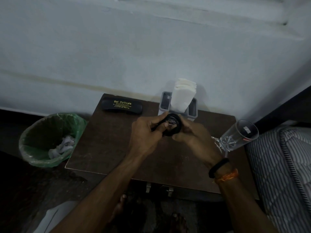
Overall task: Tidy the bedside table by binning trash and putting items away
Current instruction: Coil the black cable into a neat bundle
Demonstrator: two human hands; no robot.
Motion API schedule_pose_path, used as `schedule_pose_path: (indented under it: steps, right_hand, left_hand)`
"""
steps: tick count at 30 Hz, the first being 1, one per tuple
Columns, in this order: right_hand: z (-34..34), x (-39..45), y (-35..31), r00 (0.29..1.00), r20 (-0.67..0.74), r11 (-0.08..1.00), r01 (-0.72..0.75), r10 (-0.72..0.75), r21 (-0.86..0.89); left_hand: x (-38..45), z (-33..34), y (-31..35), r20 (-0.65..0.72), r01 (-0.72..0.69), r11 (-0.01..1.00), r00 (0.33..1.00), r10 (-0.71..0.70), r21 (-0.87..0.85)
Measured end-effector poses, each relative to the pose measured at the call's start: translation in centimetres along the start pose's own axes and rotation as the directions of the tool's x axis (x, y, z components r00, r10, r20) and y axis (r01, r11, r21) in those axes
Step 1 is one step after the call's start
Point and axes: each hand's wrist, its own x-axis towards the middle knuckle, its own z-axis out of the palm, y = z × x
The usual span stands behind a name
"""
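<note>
Black wristwatch [172, 124] gripped between both hands above the brown bench [104, 140]: left hand [146, 133] closed on its strap, right hand [188, 133] closed on the case edge, just before the tissue holder [178, 105].

Both arms reach forward, hands meeting mid-frame. Left hand [146, 132] curled, thumb on top, fingers [164, 126] pinching a round black object [173, 125]. Right hand [191, 135] grips its other side, fingers wrapped under. Right wrist wears a black band [218, 167] and orange thread [227, 176]. Bare toes visible below.
</note>
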Motion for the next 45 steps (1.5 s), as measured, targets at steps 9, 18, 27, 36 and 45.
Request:
schedule_pose_path:
  steps: [9, 18, 27, 36, 45]
  right_hand:
    - [1.6, -0.3, 0.3, 0.85, -0.183, 0.755, 0.314, -0.493, -0.576]
    - [3.1, 0.3, 0.3, 0.788, -0.209, 0.657, 0.299, -0.579, -0.692]
    - [3.6, -0.5, -0.8, 0.656, -0.267, 0.669, 0.494, -0.706, -0.556]
    - [1.6, 0.2, -2.5, 0.633, -0.718, 0.867, 0.49, -0.289, 0.084]
    - [-0.6, 1.5, 0.7, 0.739, -0.599, 0.766, 0.181, 0.307, 0.616]
  left_hand:
    - [0.0, 0.3, -0.2, 0.054, 0.251, 0.899, 0.967, -0.249, -0.358]
    - [-0.1, 0.1, 0.2, 0.041, 0.282, 0.859, 0.955, -0.293, -0.428]
    - [0.0, -0.5, -0.2, -0.053, 0.158, 0.965, 0.984, -0.172, -0.208]
    - [-0.1, -0.2, 0.1, 0.008, -0.007, 0.999, 1.0, 0.007, 0.032]
    - [-0.4, 0.3, 0.8, 0.122, 0.174, 0.925, 0.982, -0.14, -0.338]
